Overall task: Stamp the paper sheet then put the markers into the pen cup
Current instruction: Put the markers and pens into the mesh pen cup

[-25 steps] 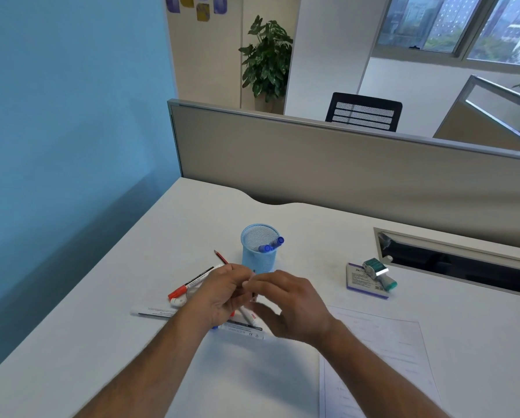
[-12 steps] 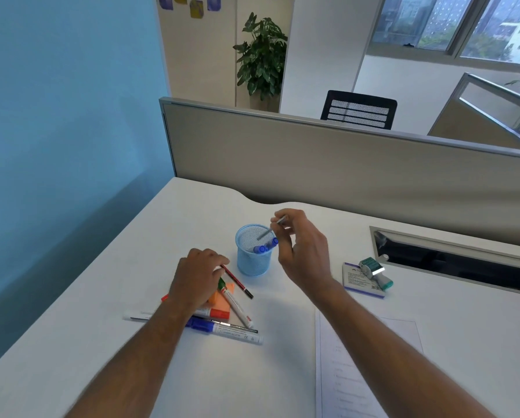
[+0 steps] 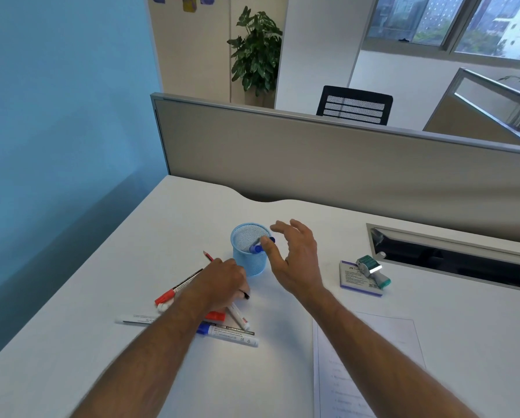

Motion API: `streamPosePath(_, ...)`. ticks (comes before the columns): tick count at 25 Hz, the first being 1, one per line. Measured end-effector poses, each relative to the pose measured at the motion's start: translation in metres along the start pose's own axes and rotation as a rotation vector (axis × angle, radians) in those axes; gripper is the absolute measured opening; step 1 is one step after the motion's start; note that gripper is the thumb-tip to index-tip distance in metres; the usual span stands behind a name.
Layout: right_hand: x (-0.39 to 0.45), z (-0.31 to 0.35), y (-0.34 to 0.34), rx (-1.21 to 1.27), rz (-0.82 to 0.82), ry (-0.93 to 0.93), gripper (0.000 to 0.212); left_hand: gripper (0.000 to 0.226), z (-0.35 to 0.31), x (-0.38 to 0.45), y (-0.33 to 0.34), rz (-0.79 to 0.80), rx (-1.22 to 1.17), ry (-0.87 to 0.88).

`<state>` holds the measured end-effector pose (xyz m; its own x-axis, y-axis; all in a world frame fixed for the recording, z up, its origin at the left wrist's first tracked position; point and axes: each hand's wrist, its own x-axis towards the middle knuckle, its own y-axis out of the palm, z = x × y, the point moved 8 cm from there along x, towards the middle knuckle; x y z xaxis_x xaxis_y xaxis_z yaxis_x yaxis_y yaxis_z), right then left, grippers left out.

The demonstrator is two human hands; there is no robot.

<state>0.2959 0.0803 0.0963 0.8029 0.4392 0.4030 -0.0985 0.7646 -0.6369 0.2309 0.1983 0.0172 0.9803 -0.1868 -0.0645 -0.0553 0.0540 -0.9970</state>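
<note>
Left hand (image 3: 219, 282): you press it on the markers (image 3: 228, 334) lying on the bench (image 3: 102, 297); grip possibly closed, can't tell.
Right hand (image 3: 295, 257): yours spreads empty beside the cup (image 3: 249, 263).
Paper (image 3: 373, 357): near right.

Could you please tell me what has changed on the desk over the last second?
The right hand carried a pen up from the pile to the blue mesh pen cup, let it go there, and now hangs open beside the rim. The left hand dropped back onto the loose markers, though whether it grips one is unclear. The cup, stamp and paper sheet stayed put.
</note>
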Motion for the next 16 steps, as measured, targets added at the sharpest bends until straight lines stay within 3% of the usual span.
streamPosePath(5, -0.023, -0.013, -0.029, 0.2, -0.291, 0.11, 0.032, 0.024, -0.015, -0.007, -0.007, -0.052, 0.16, 0.149)
streamPosePath(9, -0.052, -0.031, -0.037, 0.268, -0.391, 0.198, 0.013, 0.013, -0.028, -0.023, -0.038, -0.396, 0.193, 0.246)
streamPosePath(10, -0.058, -0.039, -0.034, 0.32, -0.38, 0.242, 0.004, 0.007, -0.034, -0.029, -0.05, -0.523, 0.152, 0.273)
streamPosePath(13, -0.075, -0.053, -0.013, 0.478, -0.231, 0.382, 0.013, 0.01, -0.054, -0.049, -0.082, -0.785, -0.02, 0.365)
streamPosePath(15, -0.082, -0.043, -0.009, 0.451, -0.146, 0.247, 0.01, 0.009, -0.06, -0.059, -0.099, -0.89, -0.171, 0.362)
streamPosePath(16, -0.084, -0.034, -0.009, 0.399, -0.099, 0.149, 0.019, 0.011, -0.057, -0.062, -0.106, -0.923, -0.289, 0.319)
